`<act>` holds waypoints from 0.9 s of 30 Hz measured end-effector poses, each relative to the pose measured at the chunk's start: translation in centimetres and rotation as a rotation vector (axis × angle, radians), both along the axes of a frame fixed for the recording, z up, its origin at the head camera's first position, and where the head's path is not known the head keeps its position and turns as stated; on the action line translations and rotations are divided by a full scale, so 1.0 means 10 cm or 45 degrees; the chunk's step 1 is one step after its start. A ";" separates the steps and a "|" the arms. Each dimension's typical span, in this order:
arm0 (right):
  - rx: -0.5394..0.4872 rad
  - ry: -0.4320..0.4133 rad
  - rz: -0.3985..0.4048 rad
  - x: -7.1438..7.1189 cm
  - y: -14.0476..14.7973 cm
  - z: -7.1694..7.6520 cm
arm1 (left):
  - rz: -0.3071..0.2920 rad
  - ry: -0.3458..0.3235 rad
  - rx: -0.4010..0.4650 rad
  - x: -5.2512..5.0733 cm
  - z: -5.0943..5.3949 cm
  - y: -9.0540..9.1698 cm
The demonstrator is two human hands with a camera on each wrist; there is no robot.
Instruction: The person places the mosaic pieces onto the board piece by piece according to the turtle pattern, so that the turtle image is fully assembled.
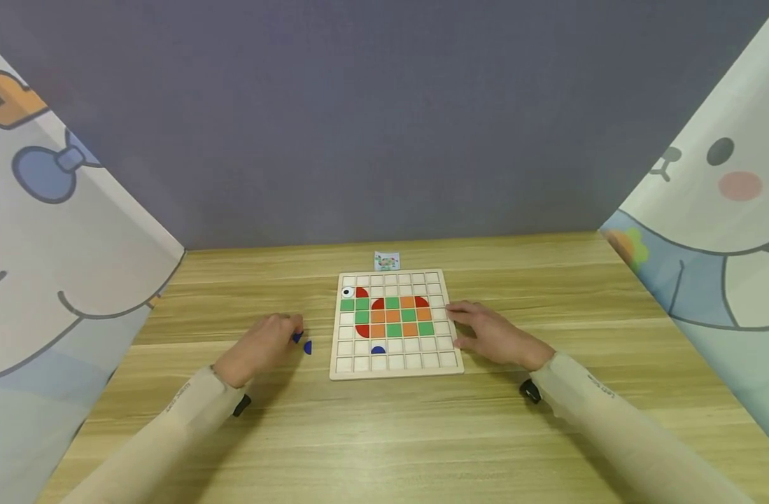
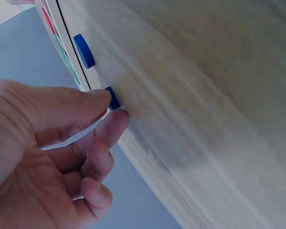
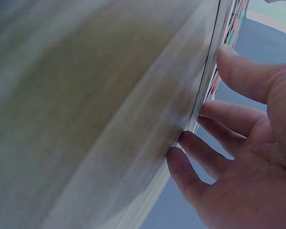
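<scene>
A square wooden grid board (image 1: 397, 375) lies on the table, with green, orange and red pieces set in its cells. One blue half-round piece (image 1: 378, 349) sits low in the grid. To the left of the board my left hand (image 1: 261, 346) pinches a small blue piece (image 2: 113, 98) between thumb and index finger, close to the tabletop. A second blue piece (image 1: 308, 347) lies on the wood beside that hand. My right hand (image 1: 492, 334) rests against the board's right edge, its fingers spread and loosely bent, with the thumb (image 3: 243, 71) touching the rim.
Behind the board lies a small picture card (image 1: 387, 261) with a similar coloured pattern. A round eye piece (image 1: 348, 292) is in the upper left of the grid. A dark panel (image 1: 384, 126) stands behind the table (image 1: 384, 441), and printed cartoon panels flank both sides.
</scene>
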State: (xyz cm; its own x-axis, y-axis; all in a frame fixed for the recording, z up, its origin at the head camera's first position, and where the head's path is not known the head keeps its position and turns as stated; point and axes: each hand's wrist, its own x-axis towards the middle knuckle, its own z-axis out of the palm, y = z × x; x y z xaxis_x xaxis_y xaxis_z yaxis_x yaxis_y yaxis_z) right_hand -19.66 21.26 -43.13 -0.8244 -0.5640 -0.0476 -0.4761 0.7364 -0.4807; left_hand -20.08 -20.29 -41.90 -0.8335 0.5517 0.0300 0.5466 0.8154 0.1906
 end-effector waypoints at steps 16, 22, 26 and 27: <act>0.019 -0.004 -0.004 0.02 0.00 0.01 | -0.043 -0.027 0.033 -0.10 -0.01 0.06; 0.019 -0.006 -0.007 0.03 0.00 0.03 | -0.187 0.133 0.084 -0.11 0.16 0.39; 0.019 -0.003 -0.005 0.02 -0.01 0.03 | -0.333 0.151 0.117 -0.09 0.23 0.79; 0.017 -0.004 -0.004 0.02 -0.01 0.03 | -0.370 0.150 0.111 -0.08 0.23 0.90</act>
